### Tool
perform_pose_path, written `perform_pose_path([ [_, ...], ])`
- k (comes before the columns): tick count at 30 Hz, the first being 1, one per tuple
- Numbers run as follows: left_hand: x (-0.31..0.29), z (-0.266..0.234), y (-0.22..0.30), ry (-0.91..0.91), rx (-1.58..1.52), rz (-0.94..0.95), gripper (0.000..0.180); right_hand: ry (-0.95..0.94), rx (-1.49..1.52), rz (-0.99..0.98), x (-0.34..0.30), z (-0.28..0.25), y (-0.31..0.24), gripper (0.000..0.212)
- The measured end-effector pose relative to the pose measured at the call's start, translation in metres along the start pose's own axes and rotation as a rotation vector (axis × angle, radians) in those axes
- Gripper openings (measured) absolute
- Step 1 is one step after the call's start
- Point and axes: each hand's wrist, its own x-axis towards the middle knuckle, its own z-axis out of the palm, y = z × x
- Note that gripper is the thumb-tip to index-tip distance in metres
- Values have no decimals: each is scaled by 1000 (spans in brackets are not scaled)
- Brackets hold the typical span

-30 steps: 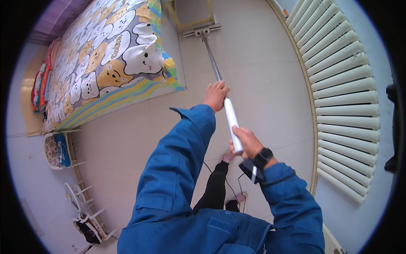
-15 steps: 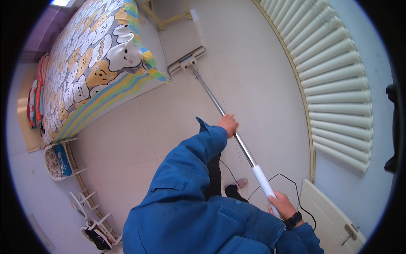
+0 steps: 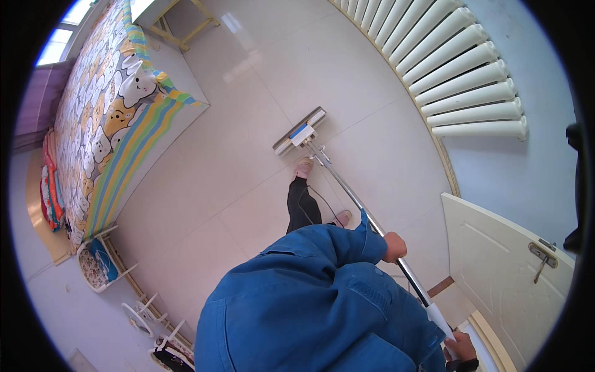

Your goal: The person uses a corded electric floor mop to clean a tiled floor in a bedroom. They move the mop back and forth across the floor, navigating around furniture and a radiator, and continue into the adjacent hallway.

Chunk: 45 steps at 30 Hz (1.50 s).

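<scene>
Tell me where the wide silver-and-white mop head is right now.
In the head view, the mop head lies above centre on the pale tiled floor, just beyond the forward pink shoe, at the far end of the silver metal pole.

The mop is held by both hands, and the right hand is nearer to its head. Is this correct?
Not the right hand: the head view shows the left hand nearer to the mop head. Both hands do hold the mop.
</scene>
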Motion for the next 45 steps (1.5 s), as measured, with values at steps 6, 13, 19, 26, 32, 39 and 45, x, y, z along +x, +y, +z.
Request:
perform_pose_path([
  [6,-3,-26,-61,-73,29,-130,13,-158,-66,-191,60,-4,-48,27],
  [13,-58,-138,-231,143,142,-580,12,-209,76,-418,155,61,-217,31],
  [19,-62,-300,-317,549,509,-691,29,-444,305,-603,193,86,-446,30],
  [26,8,-341,-318,840,386,-642,65,-444,545,-581,208,58,-522,30],
  [32,81,-248,-266,582,315,-510,57,-382,569,-498,211,9,-354,28],
  [39,169,-61,-139,410,403,-256,51,-256,555,-402,215,-31,-58,35],
  [45,212,105,24,-44,221,105,35,136,-92,-490,181,-31,168,31],
])
